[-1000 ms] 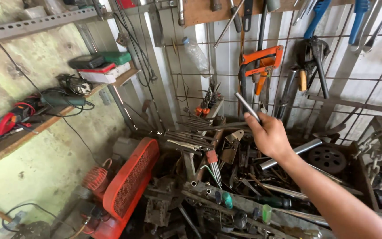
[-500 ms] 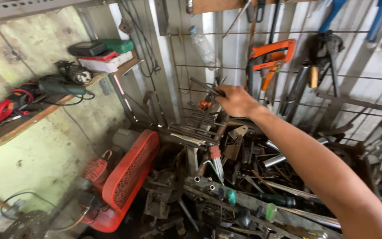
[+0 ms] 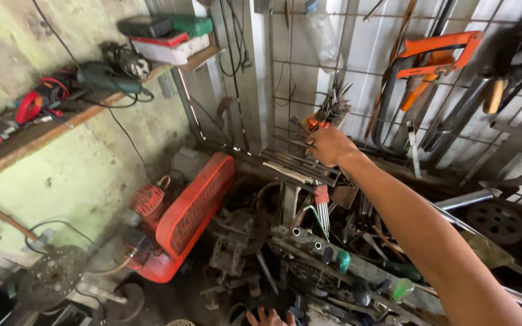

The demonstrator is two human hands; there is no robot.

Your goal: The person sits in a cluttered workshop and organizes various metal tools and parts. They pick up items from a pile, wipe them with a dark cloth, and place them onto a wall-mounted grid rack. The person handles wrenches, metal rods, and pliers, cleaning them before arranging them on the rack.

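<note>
Bundle of thin metal tools (image 3: 332,108) with orange-red handles, standing upright against a wire grid wall (image 3: 357,78) at upper centre of the frame. The right hand (image 3: 328,145) reaches it from the lower right, its fingers (image 3: 310,140) curled against the bundle's base; whether they are clenched on a tool cannot be told. The bare forearm stretches straight and diagonal across the frame. At the bottom edge, fingertips of the left hand (image 3: 268,316) peek in, spread loosely and holding nothing. Below the bundle lies a heap of scrap metal parts (image 3: 333,241). An orange hacksaw (image 3: 436,54) hangs to the right. A red machine (image 3: 182,211) sits at left centre, below a wooden shelf (image 3: 92,108) of power tools against a worn green wall.
</note>
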